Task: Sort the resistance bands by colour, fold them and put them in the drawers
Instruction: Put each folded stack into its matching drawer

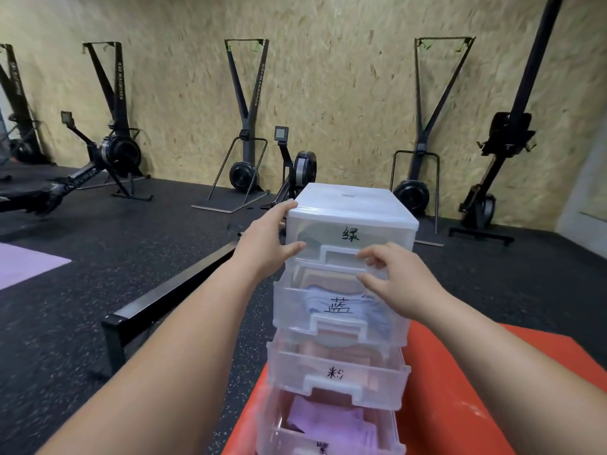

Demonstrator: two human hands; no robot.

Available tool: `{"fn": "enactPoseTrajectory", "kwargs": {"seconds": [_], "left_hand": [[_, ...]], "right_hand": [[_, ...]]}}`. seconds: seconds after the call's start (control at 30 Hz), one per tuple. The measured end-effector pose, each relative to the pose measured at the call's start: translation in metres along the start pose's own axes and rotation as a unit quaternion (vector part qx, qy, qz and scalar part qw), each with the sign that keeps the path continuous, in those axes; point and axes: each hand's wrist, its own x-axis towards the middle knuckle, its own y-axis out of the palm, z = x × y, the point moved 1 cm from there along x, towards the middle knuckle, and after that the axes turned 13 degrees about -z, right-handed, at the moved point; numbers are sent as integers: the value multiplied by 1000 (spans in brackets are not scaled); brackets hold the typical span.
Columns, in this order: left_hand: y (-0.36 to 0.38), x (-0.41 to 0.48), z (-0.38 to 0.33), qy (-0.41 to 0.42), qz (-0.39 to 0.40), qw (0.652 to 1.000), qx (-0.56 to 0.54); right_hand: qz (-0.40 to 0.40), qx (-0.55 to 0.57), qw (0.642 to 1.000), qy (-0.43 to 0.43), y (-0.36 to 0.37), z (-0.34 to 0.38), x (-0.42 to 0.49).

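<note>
A clear plastic drawer unit [348,200] stands on a red tabletop [476,389], and the person reaches to it with both bare arms.

The left hand [266,238] lies against the upper left corner of the unit. Its fingers reach up to the top edge and its thumb is stretched straight across the front of the top drawer [377,234]. It presses there and clasps nothing.

The right hand [397,284] is at the front of the same drawer. Its fingers are curled and they pinch the right end of the white handle, with the thumb just under it. This part is a little blurred.

The top drawer sits nearly in. What lies inside it, I cannot tell.

The three drawers below stand out further from the unit, each with a handwritten label. The second drawer [295,310] holds blue bands [315,298], the third drawer [377,379] holds pink bands [328,351], and the bottom drawer [279,431] holds purple bands [328,421], all folded.

To the left of the unit runs a black metal rail [170,290] over the dark floor [98,307], and further left lies a purple mat [23,264]. Behind the unit, black exercise machines [246,126] stand along a chipboard wall [328,77].
</note>
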Motion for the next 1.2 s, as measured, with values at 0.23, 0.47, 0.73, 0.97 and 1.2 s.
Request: {"fn": "enactPoseTrajectory", "kwargs": {"seconds": [0.23, 0.47, 0.73, 0.97, 1.2], "left_hand": [[2, -6, -4, -15, -6, 1000, 19], [-3, -6, -8, -23, 5, 999, 31], [-5, -5, -8, -18, 0, 999, 41], [-6, -6, -8, -12, 4, 999, 31], [-8, -10, -12, -21, 0, 999, 38]], "right_hand": [[-31, 144, 989, -19, -8, 2, -89], [63, 45, 993, -92, 25, -29, -89], [102, -10, 993, -54, 54, -50, -53], [65, 59, 991, -97, 35, -29, -97], [129, 104, 980, -113, 50, -29, -171]]}}
